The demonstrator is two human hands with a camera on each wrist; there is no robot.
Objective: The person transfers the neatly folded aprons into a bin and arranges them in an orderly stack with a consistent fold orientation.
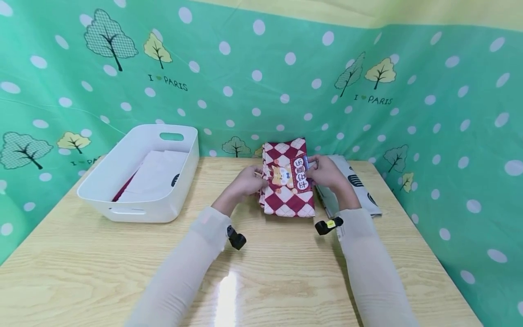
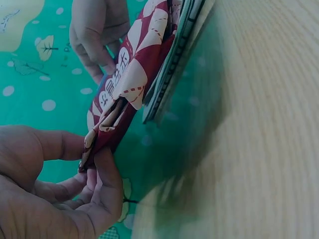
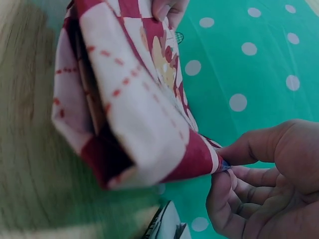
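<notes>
A folded cloth (image 1: 286, 202) in a dark red and white diamond pattern, with a cartoon dog and a lettered label, is held just above the table near the back wall. My left hand (image 1: 248, 180) pinches its left edge between thumb and fingers, as the left wrist view shows on the cloth (image 2: 142, 69). On the opposite side my right hand (image 1: 328, 173) pinches the right edge, by a small blue tag (image 3: 224, 164). Layered folds show along the lower side. A folded grey-white cloth (image 1: 365, 193) with black print lies to the right, partly hidden by my right hand and wrist.
A white plastic basket (image 1: 173, 206) with handle slots stands at the left of the wooden table (image 1: 261, 281). Inside lie a folded white cloth (image 1: 159, 170) and something dark red. A green dotted curtain (image 1: 253, 95) hangs behind and at both sides.
</notes>
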